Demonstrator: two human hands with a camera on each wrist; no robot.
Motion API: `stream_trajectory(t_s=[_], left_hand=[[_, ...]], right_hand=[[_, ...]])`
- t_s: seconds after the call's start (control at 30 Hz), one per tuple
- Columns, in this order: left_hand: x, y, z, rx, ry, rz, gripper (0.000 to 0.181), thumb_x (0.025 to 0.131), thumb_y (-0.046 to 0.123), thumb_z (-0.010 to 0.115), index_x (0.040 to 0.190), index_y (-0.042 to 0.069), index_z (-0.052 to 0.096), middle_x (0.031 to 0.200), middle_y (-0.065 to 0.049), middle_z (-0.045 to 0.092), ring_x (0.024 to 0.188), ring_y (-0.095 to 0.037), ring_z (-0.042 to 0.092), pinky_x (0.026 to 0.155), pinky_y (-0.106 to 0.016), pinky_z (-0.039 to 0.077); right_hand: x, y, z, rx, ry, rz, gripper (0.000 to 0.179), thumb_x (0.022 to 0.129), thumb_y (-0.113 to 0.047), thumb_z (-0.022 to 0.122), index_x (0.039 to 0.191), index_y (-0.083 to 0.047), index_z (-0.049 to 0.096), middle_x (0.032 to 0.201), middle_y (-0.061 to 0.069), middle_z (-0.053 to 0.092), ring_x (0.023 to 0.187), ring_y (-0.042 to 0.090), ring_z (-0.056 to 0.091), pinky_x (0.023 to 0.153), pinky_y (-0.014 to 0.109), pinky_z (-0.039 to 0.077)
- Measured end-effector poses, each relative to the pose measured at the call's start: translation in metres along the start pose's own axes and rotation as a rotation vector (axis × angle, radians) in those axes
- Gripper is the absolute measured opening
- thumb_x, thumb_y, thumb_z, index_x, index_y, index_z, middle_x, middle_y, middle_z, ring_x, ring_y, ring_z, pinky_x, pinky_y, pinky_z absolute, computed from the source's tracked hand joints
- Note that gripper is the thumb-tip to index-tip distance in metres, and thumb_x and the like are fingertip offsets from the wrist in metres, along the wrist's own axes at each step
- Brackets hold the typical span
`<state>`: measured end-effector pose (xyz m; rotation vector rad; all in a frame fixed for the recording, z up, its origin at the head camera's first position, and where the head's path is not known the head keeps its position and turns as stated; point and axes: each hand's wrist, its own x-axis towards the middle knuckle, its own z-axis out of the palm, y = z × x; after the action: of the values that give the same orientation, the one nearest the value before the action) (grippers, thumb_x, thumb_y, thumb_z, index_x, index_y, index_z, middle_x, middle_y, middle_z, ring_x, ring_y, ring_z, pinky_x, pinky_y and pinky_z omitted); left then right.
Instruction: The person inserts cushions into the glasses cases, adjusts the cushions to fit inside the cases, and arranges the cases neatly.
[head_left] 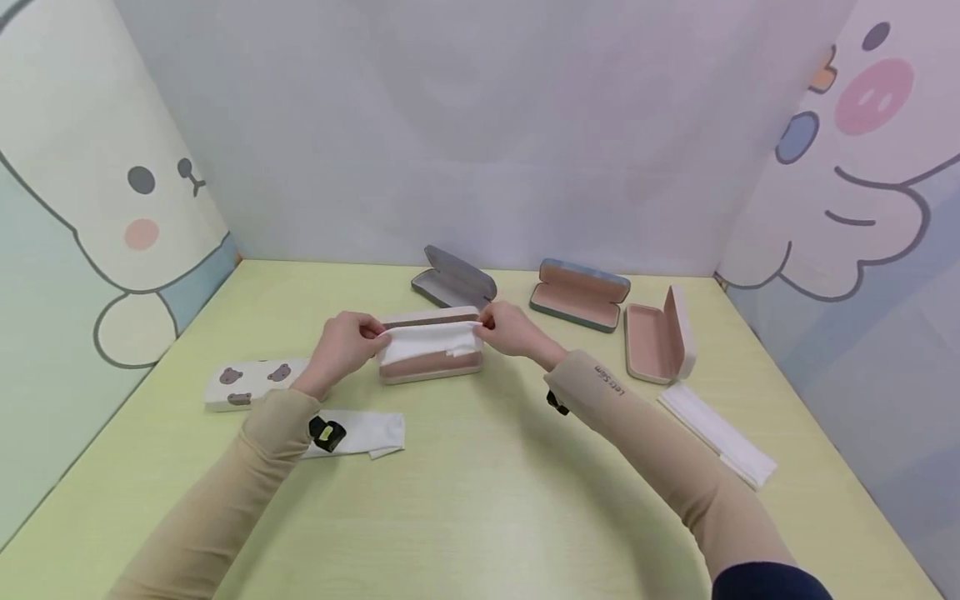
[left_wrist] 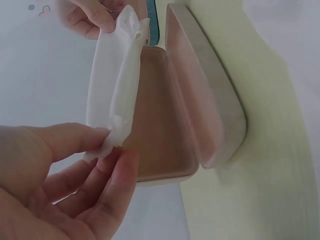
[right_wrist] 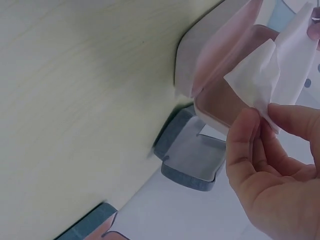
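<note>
Both hands hold a folded white cloth (head_left: 420,340) stretched between them over an open glasses case (head_left: 431,367) with a pink lining and a pale outer shell. My left hand (head_left: 341,346) pinches the cloth's left end between thumb and fingers. At the other end, my right hand (head_left: 516,329) grips a corner the same way. In the left wrist view the cloth (left_wrist: 115,80) hangs along the edge of the case's hollow, with the pink bottom (left_wrist: 155,115) showing beside it. A loose flap of the cloth (right_wrist: 257,75) folds down in the right wrist view.
Behind stand an open grey case (head_left: 453,283) and an open blue case (head_left: 577,296) with pink lining. An open white case (head_left: 678,333) is at right, near a folded cloth (head_left: 717,433). At left lie a closed bear-print case (head_left: 251,383) and another white cloth (head_left: 367,429).
</note>
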<state>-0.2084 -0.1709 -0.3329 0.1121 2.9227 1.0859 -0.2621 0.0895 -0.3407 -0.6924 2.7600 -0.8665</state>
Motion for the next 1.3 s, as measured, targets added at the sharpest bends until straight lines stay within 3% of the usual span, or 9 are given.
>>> stream_trajectory(t_s=[0.13, 0.33, 0.53, 0.7, 0.77, 0.9, 1.1, 1.3], left_hand=[[0.002, -0.008, 0.008, -0.007, 0.002, -0.017, 0.021, 0.09, 0.015, 0.063, 0.097, -0.005, 0.069, 0.085, -0.015, 0.069, 0.065, -0.013, 0.058, 0.057, -0.022, 0.043], [0.004, -0.015, 0.016, -0.004, -0.026, -0.041, 0.019, 0.09, 0.014, 0.063, 0.095, -0.004, 0.069, 0.083, -0.014, 0.069, 0.065, -0.013, 0.056, 0.057, -0.022, 0.043], [0.01, -0.021, 0.024, 0.022, -0.025, -0.036, 0.017, 0.089, 0.012, 0.064, 0.092, -0.003, 0.071, 0.086, -0.015, 0.07, 0.068, -0.016, 0.057, 0.06, -0.022, 0.044], [0.014, -0.024, 0.031, 0.056, -0.026, -0.032, 0.017, 0.086, 0.01, 0.066, 0.093, -0.005, 0.071, 0.089, -0.018, 0.071, 0.072, -0.02, 0.06, 0.065, -0.026, 0.048], [0.016, -0.024, 0.033, 0.071, -0.028, -0.027, 0.017, 0.085, 0.009, 0.066, 0.093, -0.005, 0.071, 0.091, -0.019, 0.071, 0.074, -0.021, 0.061, 0.068, -0.029, 0.05], [0.016, -0.022, 0.035, 0.104, -0.028, -0.013, 0.018, 0.086, 0.009, 0.065, 0.093, -0.006, 0.07, 0.092, -0.02, 0.071, 0.075, -0.024, 0.062, 0.071, -0.035, 0.052], [0.015, -0.022, 0.038, 0.15, -0.038, -0.023, 0.016, 0.088, 0.01, 0.062, 0.092, -0.004, 0.069, 0.087, -0.017, 0.069, 0.073, -0.022, 0.059, 0.068, -0.034, 0.049], [0.015, -0.025, 0.044, 0.163, 0.009, 0.008, 0.012, 0.085, 0.007, 0.062, 0.085, -0.003, 0.069, 0.083, -0.017, 0.069, 0.071, -0.023, 0.059, 0.067, -0.037, 0.049]], right_hand=[[0.002, 0.002, 0.007, -0.008, -0.02, -0.01, 0.021, 0.095, -0.012, 0.054, 0.091, 0.002, 0.069, 0.075, 0.007, 0.063, 0.059, 0.009, 0.046, 0.057, 0.019, 0.039], [0.006, 0.006, 0.015, -0.002, -0.059, -0.01, 0.024, 0.095, -0.01, 0.053, 0.079, 0.001, 0.068, 0.055, -0.002, 0.044, 0.048, 0.008, 0.034, 0.05, 0.02, 0.031], [0.009, 0.01, 0.02, -0.003, -0.08, 0.025, 0.024, 0.093, -0.008, 0.054, 0.075, -0.001, 0.068, 0.058, 0.0, 0.051, 0.052, 0.008, 0.039, 0.052, 0.021, 0.034], [0.013, 0.015, 0.025, -0.005, -0.101, 0.035, 0.037, 0.091, -0.008, 0.052, 0.055, -0.013, 0.044, 0.05, -0.004, 0.035, 0.047, 0.007, 0.031, 0.05, 0.022, 0.029], [0.015, 0.016, 0.027, -0.016, -0.103, 0.052, 0.04, 0.091, -0.008, 0.052, 0.055, -0.015, 0.036, 0.049, -0.005, 0.03, 0.046, 0.008, 0.029, 0.049, 0.022, 0.027], [0.017, 0.015, 0.03, -0.04, -0.105, 0.102, 0.041, 0.092, -0.007, 0.052, 0.057, -0.014, 0.033, 0.051, -0.003, 0.029, 0.049, 0.009, 0.029, 0.051, 0.022, 0.026], [0.017, 0.016, 0.032, -0.062, -0.079, 0.066, 0.039, 0.089, -0.005, 0.05, 0.056, -0.015, 0.031, 0.051, -0.005, 0.028, 0.048, 0.007, 0.03, 0.05, 0.021, 0.026], [0.02, 0.017, 0.034, -0.095, -0.077, 0.077, 0.04, 0.089, -0.005, 0.054, 0.056, -0.015, 0.033, 0.052, -0.004, 0.029, 0.049, 0.009, 0.03, 0.05, 0.021, 0.026]])
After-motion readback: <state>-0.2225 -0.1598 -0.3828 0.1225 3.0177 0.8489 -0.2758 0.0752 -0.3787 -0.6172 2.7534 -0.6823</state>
